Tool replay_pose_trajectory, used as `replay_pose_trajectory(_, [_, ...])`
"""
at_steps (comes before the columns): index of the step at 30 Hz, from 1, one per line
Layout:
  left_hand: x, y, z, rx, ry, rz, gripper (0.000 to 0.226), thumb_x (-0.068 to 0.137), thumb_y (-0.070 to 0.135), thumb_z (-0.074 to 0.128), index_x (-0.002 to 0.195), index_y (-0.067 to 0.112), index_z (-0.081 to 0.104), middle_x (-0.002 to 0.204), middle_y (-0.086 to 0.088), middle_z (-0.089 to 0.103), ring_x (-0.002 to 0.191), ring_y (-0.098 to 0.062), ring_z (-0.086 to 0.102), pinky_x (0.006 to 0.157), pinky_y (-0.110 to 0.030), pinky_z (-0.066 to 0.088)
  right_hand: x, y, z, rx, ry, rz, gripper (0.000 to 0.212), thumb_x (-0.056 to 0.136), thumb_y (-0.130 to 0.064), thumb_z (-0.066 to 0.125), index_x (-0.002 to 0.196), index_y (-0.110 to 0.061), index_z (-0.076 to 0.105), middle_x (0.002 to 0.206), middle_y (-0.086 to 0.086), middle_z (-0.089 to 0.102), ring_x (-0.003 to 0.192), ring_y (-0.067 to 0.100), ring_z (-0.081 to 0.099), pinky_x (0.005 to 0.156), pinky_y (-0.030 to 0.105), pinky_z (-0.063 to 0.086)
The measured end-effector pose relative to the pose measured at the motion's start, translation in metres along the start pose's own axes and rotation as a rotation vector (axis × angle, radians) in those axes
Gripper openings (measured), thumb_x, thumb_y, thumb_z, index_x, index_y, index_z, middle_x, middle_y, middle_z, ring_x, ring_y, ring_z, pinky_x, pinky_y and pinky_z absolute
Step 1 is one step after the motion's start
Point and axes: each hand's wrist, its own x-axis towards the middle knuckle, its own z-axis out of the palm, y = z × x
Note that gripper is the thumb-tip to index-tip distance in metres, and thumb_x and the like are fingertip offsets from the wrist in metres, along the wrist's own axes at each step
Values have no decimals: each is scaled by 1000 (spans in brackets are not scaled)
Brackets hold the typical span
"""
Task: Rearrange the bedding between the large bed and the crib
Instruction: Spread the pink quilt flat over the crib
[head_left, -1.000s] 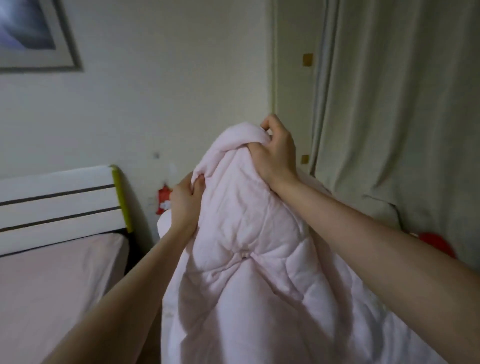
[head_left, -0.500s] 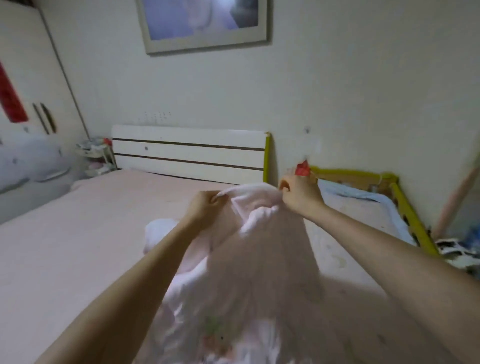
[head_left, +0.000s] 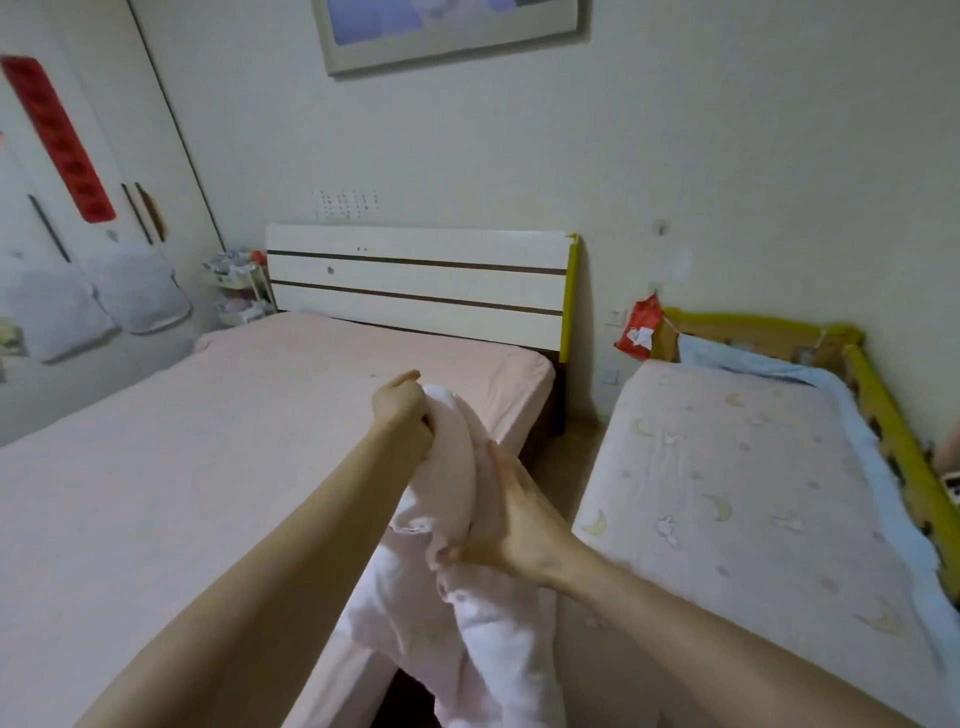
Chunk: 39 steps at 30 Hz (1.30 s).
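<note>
With the view now swung from the curtain to both beds, the left hand (head_left: 400, 402) and right hand (head_left: 511, 525) grip the pale pink quilted blanket (head_left: 467, 613), lowered at lower centre between the large pink-sheeted bed (head_left: 182, 467) and the moon-patterned crib (head_left: 727, 493), ready for placement.

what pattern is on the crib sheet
Pale pink crib sheet printed with yellow crescent moons and small white figures, clearest in the head view.

Left hand (head_left: 400, 402) and right hand (head_left: 511, 525) gripping pink quilt (head_left: 457, 597), between large bed (head_left: 182, 467) and crib (head_left: 753, 493)
</note>
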Motion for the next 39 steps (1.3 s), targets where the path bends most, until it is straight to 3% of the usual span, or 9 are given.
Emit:
replay_pose_trajectory(3, [-1, -5, 8, -36, -47, -115, 31, 94, 1, 43, 120, -1, 60, 119, -18, 58, 110, -33, 54, 90, -35, 45, 4, 10, 26, -40, 47, 106, 132, 45, -77, 68, 147, -35, -4, 154, 1, 18, 142, 19, 23, 111, 44, 33])
replay_pose_trajectory(7, [6, -8, 9, 4, -128, -137, 16, 91, 1, 51, 101, -5, 62, 87, -16, 59, 88, -30, 56, 81, -35, 50, 15, 21, 14, 344, 187, 244, 20, 88, -48, 50, 99, -39, 64, 100, -4, 68, 101, 16, 61, 86, 38, 51])
replay_pose_trajectory(10, [2, -13, -12, -51, -335, -107, 11, 90, 6, 56, 81, 0, 59, 67, -10, 49, 64, -22, 49, 59, -25, 41, 44, 30, -30, 255, 297, 248, 24, 89, -9, 42, 70, -20, 48, 79, 0, 60, 84, 17, 55, 62, 28, 39])
replay_pose_trajectory(14, [-13, -48, -36, 270, -751, 115, 96, 78, 55, 66, 151, 17, 16, 150, 7, 28, 132, -11, 37, 106, -32, 35, 79, 25, -50, 108, 336, 226, 16, 87, -7, 40, 86, -7, 57, 99, 11, 63, 93, 23, 57, 75, 33, 44])
replay_pose_trajectory(17, [-31, -82, -39, 525, -705, 409, 135, 62, 51, 83, 149, 33, -18, 153, 27, -9, 138, 5, 9, 113, -23, 20, 103, 10, -47, 133, 435, 208, 19, 88, -12, 34, 81, -15, 51, 93, 6, 58, 92, 17, 50, 79, 31, 37])
replay_pose_trajectory(20, [-31, -127, -50, 467, -518, 459, 120, 60, 28, 84, 150, 27, 5, 143, 28, 24, 124, 11, 32, 100, -13, 31, 118, -2, -46, 125, 540, 258, 20, 86, -11, 30, 80, -17, 49, 89, 4, 58, 89, 18, 51, 87, 39, 43])
replay_pose_trajectory(25, [-33, -174, -93, 540, -345, -79, 63, 58, 38, 57, 110, 4, 66, 97, -7, 67, 87, -22, 64, 71, -32, 53, 111, 0, -40, 154, 655, 330, 28, 95, -9, 33, 103, -2, 59, 109, 15, 64, 103, 28, 59, 83, 33, 45])
replay_pose_trajectory(29, [-14, -142, -103, 489, -170, 71, 13, 79, 20, 53, 76, 14, 64, 80, -8, 66, 87, -27, 64, 66, -35, 49, 94, 30, -27, 105, 514, 426, 29, 91, -19, 43, 106, -5, 64, 107, 15, 67, 101, 32, 62, 72, 29, 40])
replay_pose_trajectory(39, [9, -36, -108, 108, -118, 500, 25, 69, 10, 42, 73, 18, 66, 72, 3, 62, 68, -8, 56, 60, -20, 46, -35, 35, 9, -169, -351, 427, 77, 45, -55, 87, 104, -13, 63, 93, 0, 71, 84, 17, 67, 78, 33, 56])
